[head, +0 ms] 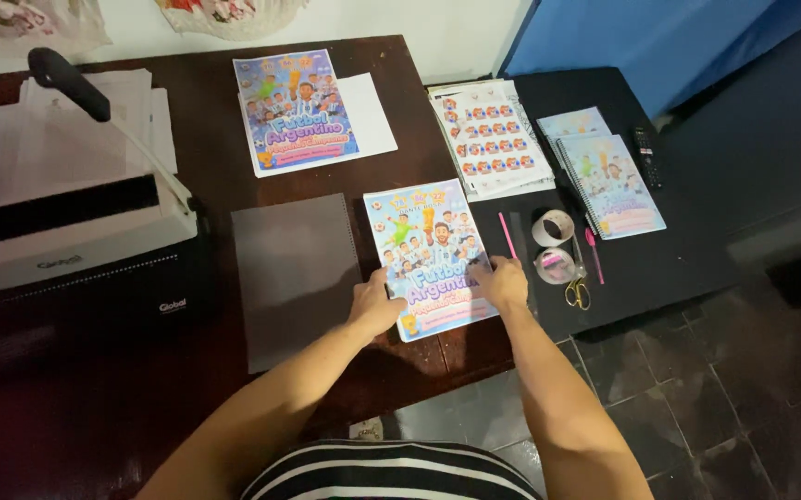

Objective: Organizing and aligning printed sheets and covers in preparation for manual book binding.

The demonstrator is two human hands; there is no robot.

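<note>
A colourful printed cover sheet with cartoon footballers (426,250) lies on the dark wooden table (206,167). My left hand (375,304) rests on its lower left edge, fingers pressing the paper. My right hand (502,281) presses its lower right edge. Both hands lie flat on the sheet, one on each side. A dark grey cover sheet (297,273) lies just left of it, touching my left hand's side.
A binding machine (67,231) with a black lever stands at the left. A second printed cover (297,109) lies at the back. On a black side table (659,259) lie sticker sheets (493,137), spiral notebooks (611,181), tape rolls (554,245), gold scissors (576,292), pink pens and a remote (645,157).
</note>
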